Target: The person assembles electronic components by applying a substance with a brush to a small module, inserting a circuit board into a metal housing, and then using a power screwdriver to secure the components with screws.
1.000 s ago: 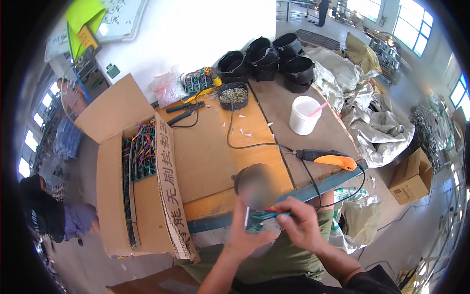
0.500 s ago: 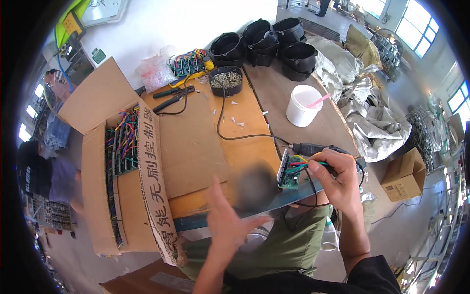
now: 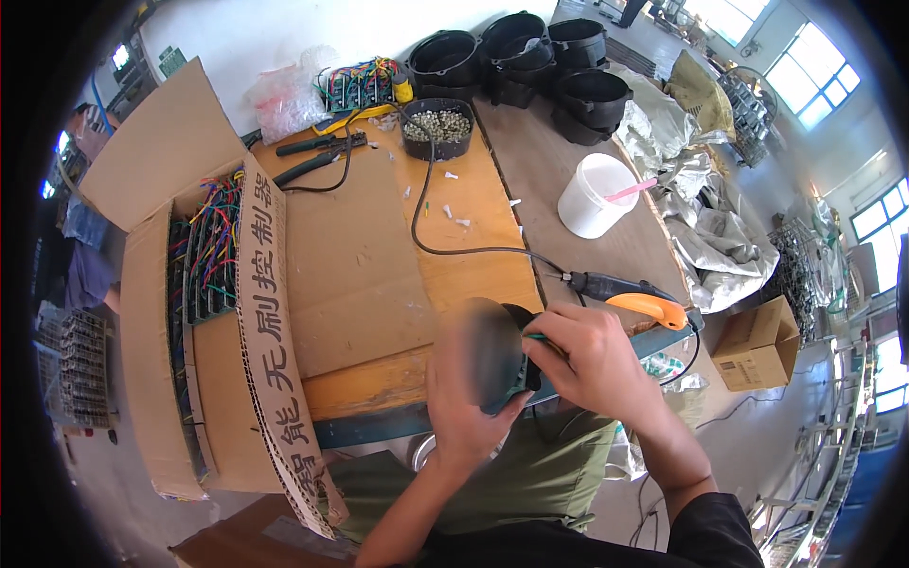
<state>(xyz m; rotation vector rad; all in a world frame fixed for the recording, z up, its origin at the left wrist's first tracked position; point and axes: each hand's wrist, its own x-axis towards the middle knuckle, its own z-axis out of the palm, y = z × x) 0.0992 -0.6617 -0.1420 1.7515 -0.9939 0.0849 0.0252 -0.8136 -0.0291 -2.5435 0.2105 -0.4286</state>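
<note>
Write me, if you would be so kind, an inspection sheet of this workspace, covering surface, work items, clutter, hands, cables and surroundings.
Surface: wooden table, partly covered by a cardboard sheet.
Work items: dark round housing, partly blurred; teal wire at its rim.
Clutter: small white pieces scattered; pliers-like tool lying near the carton.
Hands: left hand holds the housing; right hand pinches the wire.
Cables: black cable curves across the table toward an orange-and-black tool.
Surroundings: open carton with wired circuit boards at left; black pots at the back; silvery sacks at right.
</note>
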